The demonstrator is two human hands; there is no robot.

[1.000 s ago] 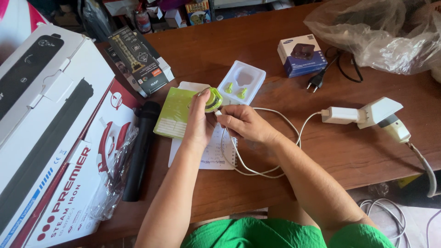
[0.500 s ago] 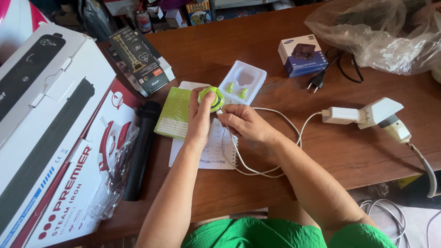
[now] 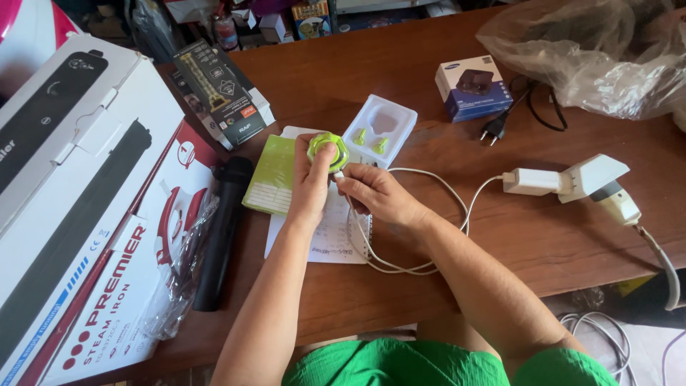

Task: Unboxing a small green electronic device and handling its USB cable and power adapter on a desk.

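My left hand (image 3: 311, 180) grips a small round green and white case (image 3: 328, 151), held above the table. My right hand (image 3: 375, 193) pinches the plug end of a white cable (image 3: 421, 214) right under that case. The cable loops over the table and runs to a white adapter (image 3: 530, 181). Under my hands lies a white paper sheet (image 3: 325, 236) and a green packet (image 3: 271, 175). Just behind the case sits a white plastic tray (image 3: 386, 125) with two green earbuds in it.
Big appliance boxes (image 3: 78, 207) crowd the left side, with a black cylinder (image 3: 221, 229) beside them. A blue and white small box (image 3: 473, 87), a black plug and cord (image 3: 514, 114) and a crumpled plastic bag (image 3: 593, 50) lie at the back right. A white handheld device (image 3: 607, 189) rests at the right.
Both hands have lifted the green case slightly up and toward the tray, and my right hand has brought the cable's end up to it.
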